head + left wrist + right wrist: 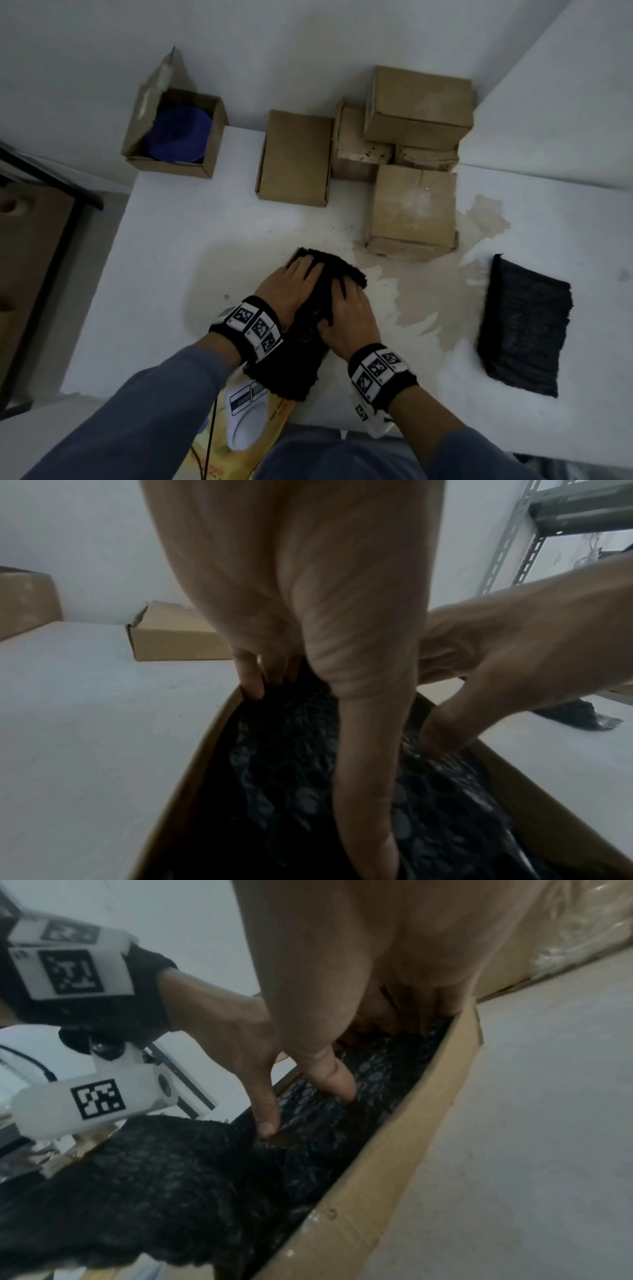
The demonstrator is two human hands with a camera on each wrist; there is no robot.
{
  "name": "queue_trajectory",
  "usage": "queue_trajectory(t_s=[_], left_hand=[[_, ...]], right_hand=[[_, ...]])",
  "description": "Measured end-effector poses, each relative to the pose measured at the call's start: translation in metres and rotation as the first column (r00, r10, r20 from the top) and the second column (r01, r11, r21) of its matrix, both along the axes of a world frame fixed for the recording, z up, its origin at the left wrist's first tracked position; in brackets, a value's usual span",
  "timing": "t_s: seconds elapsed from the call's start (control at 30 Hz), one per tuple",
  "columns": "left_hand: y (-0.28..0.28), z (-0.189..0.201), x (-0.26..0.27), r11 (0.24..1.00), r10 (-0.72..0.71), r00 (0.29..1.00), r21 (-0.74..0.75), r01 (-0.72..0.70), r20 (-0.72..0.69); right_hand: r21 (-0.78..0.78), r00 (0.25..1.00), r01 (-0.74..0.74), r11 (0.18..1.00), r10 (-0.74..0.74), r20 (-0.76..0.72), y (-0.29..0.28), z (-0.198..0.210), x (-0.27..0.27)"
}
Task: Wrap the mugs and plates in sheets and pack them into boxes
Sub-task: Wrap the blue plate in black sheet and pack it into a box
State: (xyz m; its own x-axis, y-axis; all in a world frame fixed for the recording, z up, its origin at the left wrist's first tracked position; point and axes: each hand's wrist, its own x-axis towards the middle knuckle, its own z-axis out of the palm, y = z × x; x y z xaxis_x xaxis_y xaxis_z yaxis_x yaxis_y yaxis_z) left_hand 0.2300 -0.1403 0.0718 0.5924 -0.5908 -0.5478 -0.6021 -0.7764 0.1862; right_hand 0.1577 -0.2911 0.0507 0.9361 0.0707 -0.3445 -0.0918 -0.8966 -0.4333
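Observation:
A black bubble-wrap sheet (313, 346) is bundled inside a cardboard box whose walls (192, 764) (394, 1150) show in the wrist views. What the sheet covers is hidden. My left hand (294, 281) lies flat on the bundle's far left, its straight fingers (251, 680) tucking the sheet down along the box wall. My right hand (349, 308) presses on the right side, thumb (337, 1077) pushed into the sheet (154, 1191). A stack of black sheets (524, 329) lies on the table to the right. An open box (209, 137) at the far left holds a blue plate (178, 137).
Several closed cardboard boxes (294, 157) (414, 205) (418, 106) stand at the back of the white table (164, 246). Stained paper (428, 308) lies under the work area. A yellow package (246, 421) sits at the near table edge. A metal rack (534, 534) stands beyond.

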Motion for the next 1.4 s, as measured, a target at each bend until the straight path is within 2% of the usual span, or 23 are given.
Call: queue_trajectory(t_s=[0.07, 0.17, 0.23, 0.37, 0.47, 0.63, 0.73, 0.9, 1.07, 1.23, 1.4], left_hand=[[-0.004, 0.002, 0.005, 0.997, -0.028, 1.0, 0.066, 0.028, 0.003], [-0.004, 0.002, 0.011, 0.984, -0.106, 0.994, 0.148, 0.102, 0.016], [-0.003, -0.001, 0.012, 0.968, -0.154, 0.988, 0.204, 0.148, 0.016], [-0.005, -0.01, 0.011, 0.957, -0.156, 0.986, 0.256, 0.137, 0.055], [-0.01, -0.013, 0.01, 0.963, -0.103, 0.993, 0.257, 0.087, 0.05], [-0.012, -0.013, 0.011, 0.967, -0.093, 0.994, 0.242, 0.075, 0.063], [-0.011, -0.011, 0.012, 0.966, -0.102, 0.993, 0.244, 0.084, 0.062], [-0.009, -0.008, 0.012, 0.97, -0.106, 0.992, 0.225, 0.088, 0.068], [-0.003, -0.004, 0.013, 0.971, -0.126, 0.99, 0.214, 0.112, 0.056], [-0.005, -0.004, 0.011, 0.972, -0.133, 0.988, 0.207, 0.114, 0.077], [0.001, -0.005, 0.008, 0.974, -0.144, 0.983, 0.19, 0.121, 0.111]], right_hand=[[0.003, 0.999, 0.019, 1.0, -0.019, -0.046, 0.005, -0.002, 0.002], [-0.078, 0.99, -0.036, 0.996, 0.025, -0.137, 0.011, -0.002, 0.005], [-0.12, 0.987, -0.014, 0.993, -0.005, -0.159, 0.012, 0.001, 0.012], [-0.222, 0.983, -0.005, 0.975, -0.036, -0.182, 0.012, 0.004, 0.032], [-0.251, 0.982, -0.009, 0.968, -0.039, -0.185, 0.012, 0.009, 0.039], [-0.207, 0.997, 0.051, 0.977, -0.062, -0.044, 0.004, 0.011, 0.03], [-0.168, 0.995, 0.02, 0.986, -0.036, -0.096, 0.008, 0.001, 0.026], [-0.307, 0.985, 0.04, 0.951, -0.089, -0.147, 0.018, -0.002, 0.033], [-0.332, 0.972, 0.088, 0.939, -0.153, -0.176, 0.023, -0.001, 0.043], [-0.29, 0.955, 0.102, 0.952, -0.175, -0.239, 0.011, 0.008, 0.048], [-0.219, 0.938, 0.187, 0.958, -0.24, -0.25, 0.006, 0.013, 0.051]])
